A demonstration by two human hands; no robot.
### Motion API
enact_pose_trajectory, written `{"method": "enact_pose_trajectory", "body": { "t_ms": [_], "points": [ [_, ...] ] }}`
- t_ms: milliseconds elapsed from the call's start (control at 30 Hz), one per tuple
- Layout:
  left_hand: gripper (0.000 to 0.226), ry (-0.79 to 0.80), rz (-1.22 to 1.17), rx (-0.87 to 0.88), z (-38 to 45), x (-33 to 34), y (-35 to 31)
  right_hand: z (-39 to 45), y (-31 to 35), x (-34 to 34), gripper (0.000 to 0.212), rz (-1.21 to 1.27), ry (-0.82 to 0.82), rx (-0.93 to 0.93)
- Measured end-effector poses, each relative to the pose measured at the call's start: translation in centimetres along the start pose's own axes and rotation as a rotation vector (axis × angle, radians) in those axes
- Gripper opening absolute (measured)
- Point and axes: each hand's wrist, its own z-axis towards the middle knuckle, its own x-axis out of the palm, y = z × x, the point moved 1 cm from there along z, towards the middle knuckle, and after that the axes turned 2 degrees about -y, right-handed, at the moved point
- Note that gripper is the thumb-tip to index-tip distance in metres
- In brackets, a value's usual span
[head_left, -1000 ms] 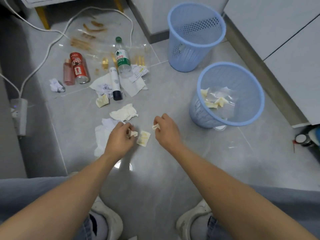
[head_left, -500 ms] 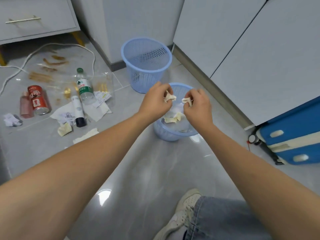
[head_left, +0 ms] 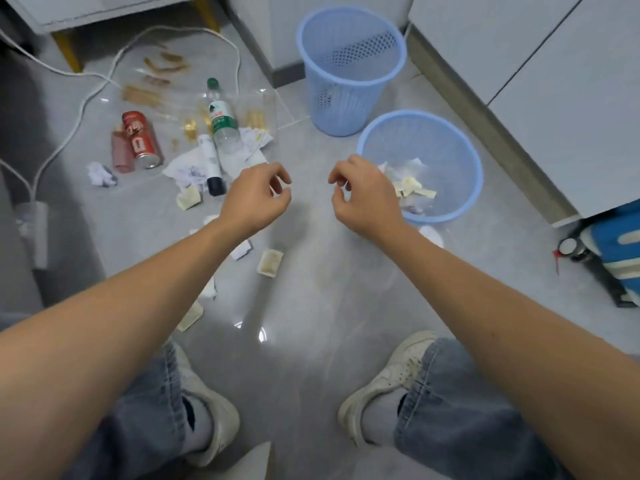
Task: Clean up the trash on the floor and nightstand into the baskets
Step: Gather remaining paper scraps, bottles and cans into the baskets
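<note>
Over the grey floor (head_left: pixel 311 306), between the litter and the bins, we are holding both hands out with nothing in them. Our left hand (head_left: pixel 254 199) is hanging with its grip loose, fingers lightly curled around air; our right hand (head_left: pixel 363 199) is doing the same just at the nine o'clock side of the near basket (head_left: pixel 474 174).

That near basket is already carrying a heap of pale wrappers (head_left: pixel 412 188). The far basket (head_left: pixel 349 74), up at twelve o'clock, is looking bare inside as far as we can see.

We are reading plenty of work left: a small stained packet (head_left: pixel 269 262) is lying at six o'clock from our left hand, and a second packet (head_left: pixel 188 199) at nine o'clock. Up at eleven o'clock a red can (head_left: pixel 141 140), a plastic bottle (head_left: pixel 221 123), a dark-capped tube (head_left: pixel 211 164) and a crumpled paper ball (head_left: pixel 100 174) are crowding together on loose receipts (head_left: pixel 256 140).

Now the risks. The can and bottle are lying on their sides, so a careless brush is likely sending them rolling. A white cable (head_left: pixel 83 102) is snaking past that pile toward a power strip (head_left: pixel 33 230); we are risking a snag there. The packets are flat on slick tile, so our fingertips may be sliding off them. And a white scrap (head_left: pixel 431 233) is sitting outside the near basket's base, easy to overlook.
</note>
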Motion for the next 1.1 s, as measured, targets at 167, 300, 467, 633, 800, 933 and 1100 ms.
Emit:
{"method": "enact_pose_trajectory", "body": {
  "t_ms": [167,300,467,633,800,933,1100],
  "points": [
    [0.012,0.066,0.069,-0.234,-6.8,-1.7,9.7,-3.5,5.0,8.0,0.019,0.065,0.251,0.005],
    [0.016,0.146,0.109,-0.374,-11.4,-1.8,14.6,-5.6,6.3,13.1,0.033,-0.032,0.548,0.098],
    [0.059,0.150,0.254,-0.429,-14.1,-0.3,17.5,-7.3,6.2,17.9,0.056,-0.106,0.697,0.148],
    [0.066,0.252,0.305,-0.537,-13.5,1.9,19.7,-9.3,5.4,20.9,0.054,-0.173,0.695,0.084],
    [0.047,0.277,0.279,-0.548,-12.9,4.6,21.8,-9.8,4.4,22.4,0.041,-0.224,0.631,0.016],
    [0.014,0.260,0.219,-0.444,-13.0,6.0,22.6,-9.7,3.5,22.6,0.035,-0.178,0.642,0.060],
    [0.011,0.123,0.150,-0.305,-12.0,5.5,19.8,-8.7,2.1,21.2,0.016,-0.027,0.522,0.147]
  ]
}}
